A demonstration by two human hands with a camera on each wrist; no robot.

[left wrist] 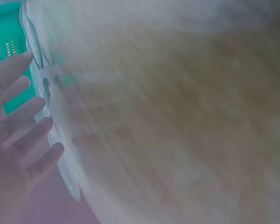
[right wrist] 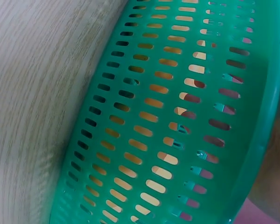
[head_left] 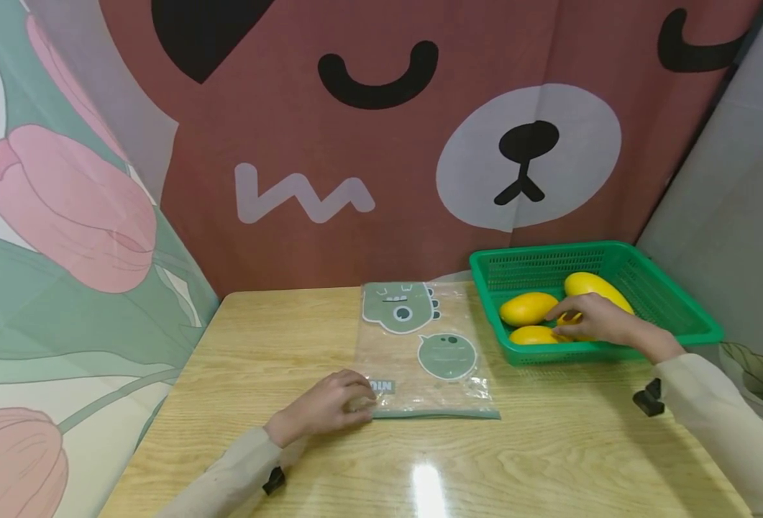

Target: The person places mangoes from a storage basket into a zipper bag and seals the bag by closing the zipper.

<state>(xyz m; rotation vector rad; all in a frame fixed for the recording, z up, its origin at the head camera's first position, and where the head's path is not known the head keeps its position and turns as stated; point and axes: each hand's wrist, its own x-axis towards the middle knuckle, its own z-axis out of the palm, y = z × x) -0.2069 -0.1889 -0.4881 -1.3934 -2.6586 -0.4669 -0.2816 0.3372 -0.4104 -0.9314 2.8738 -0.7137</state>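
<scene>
In the head view, my right hand [head_left: 591,319] reaches over the front rim of a green basket [head_left: 672,316], fingers and thumb apart above the yellow mangoes. One mango [head_left: 530,309] lies just left of the fingertips, another mango [head_left: 533,335] in front of it, and a larger mango [head_left: 595,285] behind the hand. Part of another yellow fruit shows under the hand. My left hand [head_left: 329,404] rests at the near left corner of a clear plastic bag [head_left: 413,360] with green cartoon prints. The left wrist view shows its fingers [left wrist: 32,135] spread beside the bag's edge.
The wooden table [head_left: 258,338] carries the flat bag and, at its back right, the basket. A cloth backdrop [head_left: 277,244] with a bear face stands along the far edge. The basket's slotted wall [right wrist: 144,112] fills much of the right wrist view.
</scene>
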